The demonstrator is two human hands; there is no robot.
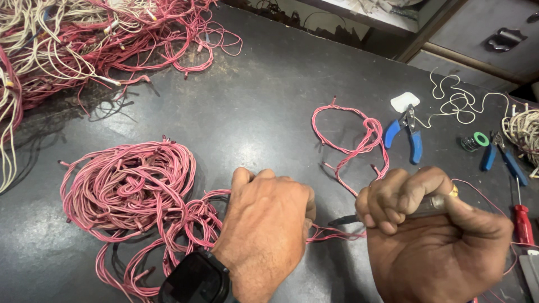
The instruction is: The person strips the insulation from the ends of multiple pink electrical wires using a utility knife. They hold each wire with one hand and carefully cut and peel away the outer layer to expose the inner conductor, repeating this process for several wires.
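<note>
Hands meet low on the dark worktop [264, 101], and we judge the step to be working the end of a pink wire with a hand tool. Our left hand [264, 224], a black watch [193, 278] on its wrist, lies knuckles up with the fingers curled under; pink wire [331, 234] runs out from beneath it toward the right, so it seems to pin or pinch that strand, though the fingertips are hidden and we cannot tell how tightly. Our right hand [432, 224] is a closed fist around a slim tool [351, 220] whose dark tip pokes out to the left, just beside the strand's end; a brass-coloured bit shows at the far side of the fist.

To do this well, we think the left hand should keep the strand flat and taut against the table, close to the tip, so the end does not wander. Bringing the tool in low and steady looks wiser than stabbing, since the wire is thin.

The big pink bundle [132, 191] lies just left of the left hand, a smaller loop [359, 137] beyond both hands. Blue-handled pliers [407, 134] and a red screwdriver [522, 221] lie at the right, well clear, as does the tangled heap [67, 45] of pink and cream wire at the far left corner
</note>
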